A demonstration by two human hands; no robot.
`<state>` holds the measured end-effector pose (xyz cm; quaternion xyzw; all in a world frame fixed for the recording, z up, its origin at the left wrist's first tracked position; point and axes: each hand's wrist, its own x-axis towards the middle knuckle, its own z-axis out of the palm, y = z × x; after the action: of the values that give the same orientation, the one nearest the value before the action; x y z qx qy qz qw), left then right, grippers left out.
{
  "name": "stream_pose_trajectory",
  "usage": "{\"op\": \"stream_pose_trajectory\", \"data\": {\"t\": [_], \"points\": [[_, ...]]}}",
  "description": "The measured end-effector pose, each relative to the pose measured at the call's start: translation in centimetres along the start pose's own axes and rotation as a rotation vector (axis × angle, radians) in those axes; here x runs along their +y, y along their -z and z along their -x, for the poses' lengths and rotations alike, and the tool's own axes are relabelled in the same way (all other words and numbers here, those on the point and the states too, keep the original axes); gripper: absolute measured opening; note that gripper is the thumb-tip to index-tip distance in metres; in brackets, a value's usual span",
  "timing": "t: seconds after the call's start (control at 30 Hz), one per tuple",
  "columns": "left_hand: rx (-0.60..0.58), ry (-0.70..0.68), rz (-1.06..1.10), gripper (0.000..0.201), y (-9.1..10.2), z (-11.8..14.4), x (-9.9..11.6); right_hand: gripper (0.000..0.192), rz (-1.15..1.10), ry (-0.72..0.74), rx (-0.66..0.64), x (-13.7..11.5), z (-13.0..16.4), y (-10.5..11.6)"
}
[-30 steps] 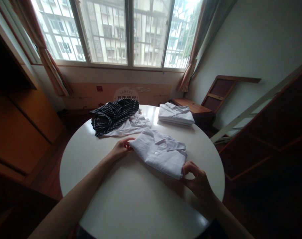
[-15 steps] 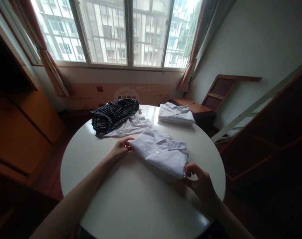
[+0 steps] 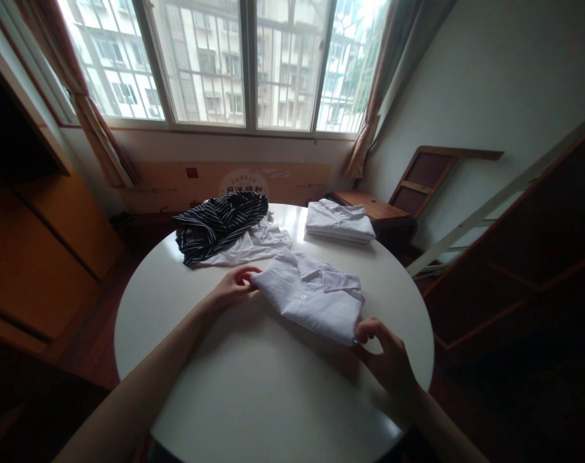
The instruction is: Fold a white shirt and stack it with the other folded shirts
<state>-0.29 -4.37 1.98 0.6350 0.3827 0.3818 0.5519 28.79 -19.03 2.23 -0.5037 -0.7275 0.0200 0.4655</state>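
Note:
A folded white shirt (image 3: 316,299), collar up and one button showing, is held at its two near corners over the white round table (image 3: 253,386). My left hand (image 3: 237,283) pinches its left corner between thumb and fingers. At the right corner, my right hand (image 3: 381,347) grips the edge with thumb and curled fingers. The shirt's near edge looks slightly raised, with a shadow beneath it on the tabletop.
Behind the left hand lies a crumpled black striped garment (image 3: 219,222) partly over a rumpled white cloth (image 3: 258,244). Folded white shirts (image 3: 340,222) form a stack at the far right of the table. A wooden chair (image 3: 374,206) stands beyond, below the window.
Almost nothing differs. The whole view has shifted very slightly, while both hands keep their hold on the shirt's corners.

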Motion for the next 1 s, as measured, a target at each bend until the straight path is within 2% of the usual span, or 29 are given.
{"op": "stream_pose_trajectory", "data": {"t": [0.2,0.47,0.63,0.73,0.83,0.93,1.0], "points": [[-0.022,0.03,0.06,0.044,0.1,-0.1,0.0,0.013,-0.043,0.155,-0.004,-0.1,-0.3,0.0],[-0.162,0.075,0.219,0.049,0.4,0.6,1.1,0.015,-0.049,0.099,-0.061,0.6,0.2,-0.1],[-0.126,0.118,0.167,0.042,0.5,0.5,1.2,0.012,-0.056,0.11,-0.163,0.0,0.5,0.4],[-0.08,0.111,0.073,0.039,0.6,0.1,0.5,0.011,-0.103,0.032,-0.278,-0.6,0.7,0.8],[-0.022,0.107,0.003,0.038,0.6,-0.3,-0.2,0.013,-0.139,-0.143,-0.372,-0.7,1.0,0.9],[0.034,0.118,-0.042,0.038,0.5,-0.4,-0.3,0.01,-0.174,-0.351,-0.364,-0.5,1.4,0.5],[0.059,0.103,-0.112,0.036,0.4,-0.5,-0.2,0.01,-0.196,-0.432,-0.341,-0.4,1.4,0.2]]}}
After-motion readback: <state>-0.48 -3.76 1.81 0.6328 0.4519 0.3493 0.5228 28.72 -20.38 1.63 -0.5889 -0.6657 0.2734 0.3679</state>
